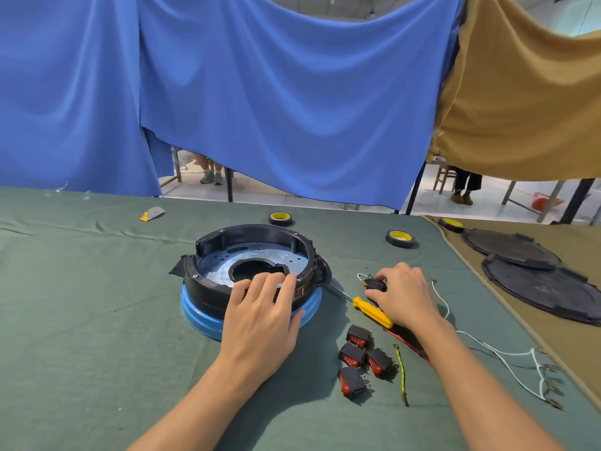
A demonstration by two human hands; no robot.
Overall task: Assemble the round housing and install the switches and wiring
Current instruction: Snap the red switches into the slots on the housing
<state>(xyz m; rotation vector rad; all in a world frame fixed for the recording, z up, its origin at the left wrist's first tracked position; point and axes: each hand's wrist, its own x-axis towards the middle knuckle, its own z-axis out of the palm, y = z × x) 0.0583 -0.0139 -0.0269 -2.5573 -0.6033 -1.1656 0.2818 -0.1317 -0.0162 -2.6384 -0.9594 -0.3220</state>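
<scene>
Round housing (253,265) sits left of centre on the green cloth (81,304). It is one black ring with ribbed walls, standing on a blue base (201,317). Inside it lies a pale bluish metal plate (221,265) with small holes and one large round opening in the middle. Behind it and further left lies one small grey and yellow scrap (152,213).

The left hand (260,320) grips the housing's near wall, with its fingers bent over the rim and its thumb against the blue base.

Just right of the housing lies one screwdriver (374,312) with a yellow handle. Above it the right hand (403,294) curls its fingers round a black switch (374,284), which has a short wire loop on it. Four loose switches (351,354), black with red rockers, lie clustered in front of the screwdriver, so five can be counted in all.

Beside them lie one green-yellow wire (402,372) and one red wire (406,343), which is partly under the right forearm. White wires (507,359) trail off to the right.

Three tape rolls (400,238) with yellow cores lie near the far edge of the table. Two dark round covers (546,294) overlap on the brown cloth (579,336) at the far right.
</scene>
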